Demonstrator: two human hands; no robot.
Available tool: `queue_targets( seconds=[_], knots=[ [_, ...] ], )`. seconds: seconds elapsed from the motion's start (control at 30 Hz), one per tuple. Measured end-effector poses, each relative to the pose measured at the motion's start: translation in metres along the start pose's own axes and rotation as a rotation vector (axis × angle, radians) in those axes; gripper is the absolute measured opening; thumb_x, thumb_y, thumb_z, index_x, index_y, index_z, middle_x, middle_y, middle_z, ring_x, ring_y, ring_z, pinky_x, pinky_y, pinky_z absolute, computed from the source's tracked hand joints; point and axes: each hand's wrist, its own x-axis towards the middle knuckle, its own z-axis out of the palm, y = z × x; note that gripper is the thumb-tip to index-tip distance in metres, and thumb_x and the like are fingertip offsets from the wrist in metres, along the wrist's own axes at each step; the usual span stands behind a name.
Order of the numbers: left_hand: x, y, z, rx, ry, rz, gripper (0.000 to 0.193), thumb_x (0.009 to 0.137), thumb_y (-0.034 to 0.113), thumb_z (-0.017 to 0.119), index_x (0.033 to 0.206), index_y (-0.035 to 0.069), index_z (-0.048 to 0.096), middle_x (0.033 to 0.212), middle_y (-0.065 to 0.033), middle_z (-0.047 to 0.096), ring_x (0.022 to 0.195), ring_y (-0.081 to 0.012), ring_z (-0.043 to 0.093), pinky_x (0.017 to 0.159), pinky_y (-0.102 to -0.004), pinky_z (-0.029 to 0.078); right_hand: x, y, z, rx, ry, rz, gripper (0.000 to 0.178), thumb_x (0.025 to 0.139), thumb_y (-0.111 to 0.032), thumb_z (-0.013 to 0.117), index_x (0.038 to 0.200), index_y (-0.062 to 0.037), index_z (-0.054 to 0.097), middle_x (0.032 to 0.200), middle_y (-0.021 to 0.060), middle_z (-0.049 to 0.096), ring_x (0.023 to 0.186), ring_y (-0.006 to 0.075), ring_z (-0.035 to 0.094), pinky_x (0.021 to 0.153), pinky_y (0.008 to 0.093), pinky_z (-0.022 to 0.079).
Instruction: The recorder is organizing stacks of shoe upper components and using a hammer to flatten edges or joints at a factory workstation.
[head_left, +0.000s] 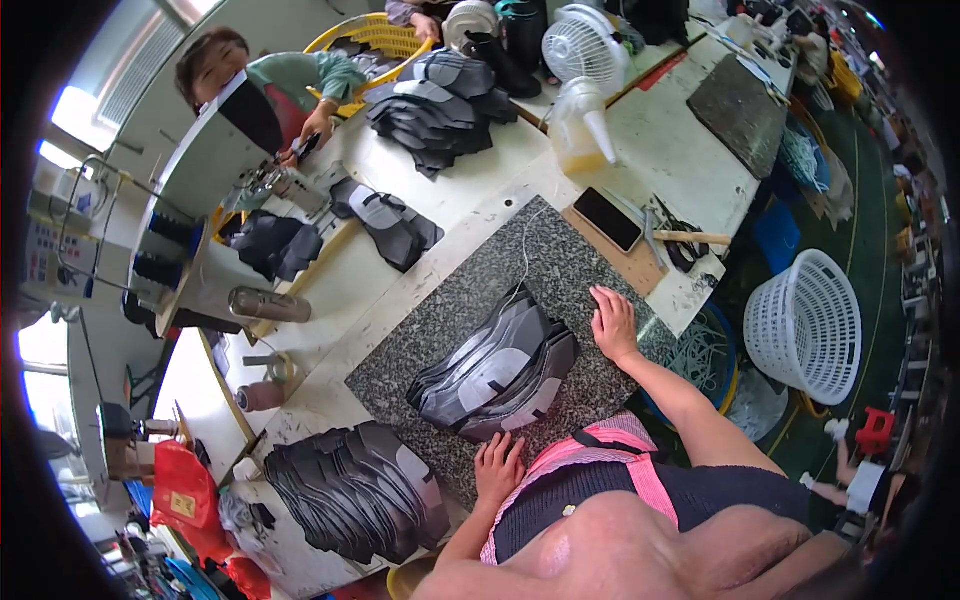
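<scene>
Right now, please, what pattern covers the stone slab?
The slab is speckled grey and black; head view.

Head view: left lens of a fisheye pair worn on the wearer's head, looking steeply down and forward. Slab (565,245) mid-frame, close range; left hand (498,468) and right hand (614,325) both in shot. Torso (580,500) nearest, lower edge. Table (480,195) runs obliquely; co-worker (300,90) farther off, upper left. Floor (870,230) curves along right rim.

Over there, a black phone (608,219) lies near a hammer (684,237); a spouted bottle (576,132) stands by a white fan (583,46).
</scene>
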Motion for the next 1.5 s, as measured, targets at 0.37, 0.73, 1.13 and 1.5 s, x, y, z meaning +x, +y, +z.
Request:
queue_targets(
  seconds=[0.37,0.73,1.13,1.5],
  knots=[
    [0.001,0.001,0.004,-0.024,-0.060,0.010,0.048,0.084,0.028,0.064,0.132,0.024,0.059,0.139,-0.0039,0.053,0.134,-0.0206,0.043,0.111,-0.0416,0.029,0.004,0.003,-0.005,-0.035,-0.030,0.026,0.049,0.090,-0.015,0.052,0.138,-0.0128,0.049,0.134,0.0080,0.052,0.125,0.0268,0.047,0.106,0.0419,0.034],
    [-0.003,0.001,0.002,-0.002,-0.090,0.010,0.049,0.085,0.030,0.066,0.133,0.026,0.058,0.138,-0.0018,0.053,0.133,-0.0189,0.043,0.109,-0.0414,0.030,0.003,0.001,-0.004,-0.064,-0.036,0.003,0.047,0.090,-0.014,0.052,0.137,-0.0100,0.050,0.133,0.0098,0.052,0.123,0.0296,0.047,0.105,0.0430,0.035],
    [-0.006,-0.002,0.005,-0.038,-0.108,0.023,0.054,0.088,0.034,0.063,0.140,0.027,0.052,0.143,-0.0002,0.050,0.136,-0.0172,0.040,0.112,-0.0406,0.027,0.005,0.001,-0.004,-0.067,-0.082,0.014,0.049,0.090,-0.013,0.051,0.139,-0.0087,0.048,0.135,0.0125,0.051,0.125,0.0318,0.047,0.107,0.0445,0.033],
    [0.000,0.000,-0.013,-0.053,-0.206,0.008,0.048,0.093,0.036,0.057,0.140,0.029,0.053,0.143,0.0017,0.050,0.134,-0.0144,0.040,0.112,-0.0378,0.026,0.005,0.000,-0.005,-0.095,-0.111,0.025,0.049,0.090,-0.013,0.049,0.139,-0.0058,0.048,0.135,0.0150,0.050,0.124,0.0338,0.046,0.106,0.0447,0.032]
  ],
)
